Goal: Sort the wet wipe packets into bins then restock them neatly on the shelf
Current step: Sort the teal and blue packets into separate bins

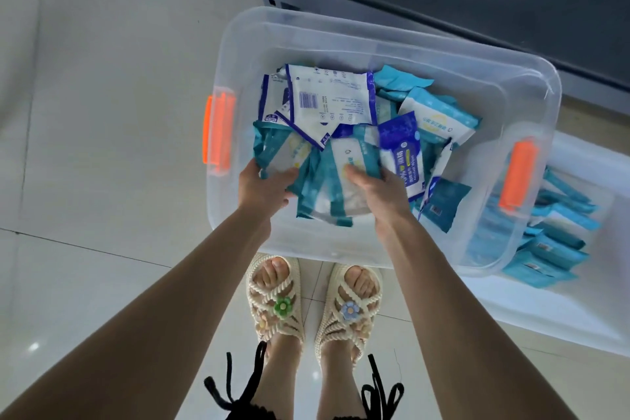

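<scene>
A clear plastic bin (341,31) with orange handles stands on the floor and holds several mixed wet wipe packets, teal ones and dark blue and white ones. My left hand (264,186) reaches over the near rim and grips a teal packet (283,150) at the bin's left. My right hand (378,191) rests on another teal and white packet (335,194) in the middle, fingers curled over its top edge. A blue and white packet (332,99) lies back side up, barcode showing, at the far side.
A second, lower white container (586,160) to the right holds several teal packets (552,249) laid in rows. My feet in cream woven sandals (313,303) stand just in front of the bin. A dark wall with a pale base runs behind. Tiled floor spreads to the left.
</scene>
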### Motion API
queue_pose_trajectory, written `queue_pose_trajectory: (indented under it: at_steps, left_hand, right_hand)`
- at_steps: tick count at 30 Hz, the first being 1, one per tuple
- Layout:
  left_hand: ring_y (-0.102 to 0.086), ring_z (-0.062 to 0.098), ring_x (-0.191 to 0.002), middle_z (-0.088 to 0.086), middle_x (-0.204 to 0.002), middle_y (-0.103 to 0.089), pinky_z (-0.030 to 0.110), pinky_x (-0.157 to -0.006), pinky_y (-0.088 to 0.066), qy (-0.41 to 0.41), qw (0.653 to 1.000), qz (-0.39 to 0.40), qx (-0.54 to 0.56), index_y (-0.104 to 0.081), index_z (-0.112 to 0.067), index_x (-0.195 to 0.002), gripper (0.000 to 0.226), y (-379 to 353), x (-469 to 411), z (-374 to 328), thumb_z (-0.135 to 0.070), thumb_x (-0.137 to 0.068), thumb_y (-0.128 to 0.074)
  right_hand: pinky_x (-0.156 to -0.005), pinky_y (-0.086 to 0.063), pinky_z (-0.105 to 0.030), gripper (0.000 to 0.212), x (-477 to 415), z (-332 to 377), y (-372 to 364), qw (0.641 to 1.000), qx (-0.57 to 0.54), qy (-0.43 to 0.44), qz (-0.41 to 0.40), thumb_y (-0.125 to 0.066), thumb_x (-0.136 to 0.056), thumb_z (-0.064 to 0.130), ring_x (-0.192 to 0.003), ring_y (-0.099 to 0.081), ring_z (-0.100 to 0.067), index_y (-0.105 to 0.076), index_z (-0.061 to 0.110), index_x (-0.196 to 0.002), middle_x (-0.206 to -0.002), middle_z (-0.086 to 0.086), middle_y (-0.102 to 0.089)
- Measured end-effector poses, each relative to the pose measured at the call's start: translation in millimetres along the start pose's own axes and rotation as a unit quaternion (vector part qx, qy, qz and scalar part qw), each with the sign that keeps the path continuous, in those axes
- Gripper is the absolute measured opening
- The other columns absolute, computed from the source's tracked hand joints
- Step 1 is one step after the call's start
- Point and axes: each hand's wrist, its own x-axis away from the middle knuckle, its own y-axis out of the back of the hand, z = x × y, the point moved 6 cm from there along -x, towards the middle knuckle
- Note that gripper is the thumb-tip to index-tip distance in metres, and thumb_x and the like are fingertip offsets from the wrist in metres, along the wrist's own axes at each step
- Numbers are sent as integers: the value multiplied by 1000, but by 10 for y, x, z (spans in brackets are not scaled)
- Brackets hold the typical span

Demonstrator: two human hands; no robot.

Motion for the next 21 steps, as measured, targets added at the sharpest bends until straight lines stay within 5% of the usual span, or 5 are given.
queue_pose_trajectory:
  at_steps: [4, 8, 14, 18, 21]
  left_hand:
    - [-54, 20, -78, 2, -87, -60, 29, -66, -46, 2, 996, -38, -84, -55, -20, -83, 13, 54, -35, -5, -19, -79, -68]
    - [-45, 21, -69, 18, -106, -60, 23, -49, -31, -47, 978, -103, -174, -55, -10, -69, 32, -5, -28, -12, -38, -81, -65]
    - [-50, 19, -87, 4, -107, -53, 24, -55, -42, -40, 979, -90, -177, -45, -11, -118, 46, 47, -50, -39, -15, -79, -70]
    - [-55, 18, -88, -2, -106, -57, 21, -58, -43, -38, 989, -36, -140, -46, -13, -122, 52, -18, -38, -31, -23, -79, -74]
    - [-60, 16, -79, 0, -95, -66, 30, -68, -50, -19, 993, -16, -112, -63, -13, -109, 34, 0, -51, -59, -27, -80, -73]
  right_hand:
    - [-89, -52, -36, 25, -27, 97, 140, 998, 1, 51, -43, -72, -83, 18, -94, -65, -20, -55, 17, -101, -97, 1, -65]
    - [-75, -47, -26, 20, -36, 156, 148, 995, 22, 90, -38, -68, -85, 16, -80, -58, -14, -53, 16, -99, -85, 4, -59]
    - [-77, -51, -29, 13, -33, 59, 94, 996, 15, 82, -22, -69, -85, 16, -90, -63, -27, -58, 17, -91, -99, -13, -67]
    - [-55, -47, -14, 9, 0, 45, 84, 998, -11, 64, -1, -73, -82, 15, -71, -61, -12, -64, 15, -85, -77, 4, -66]
    - [-59, -47, -17, 11, 30, 47, 136, 999, -25, 47, 7, -75, -80, 16, -74, -65, -10, -65, 19, -79, -77, 6, -68]
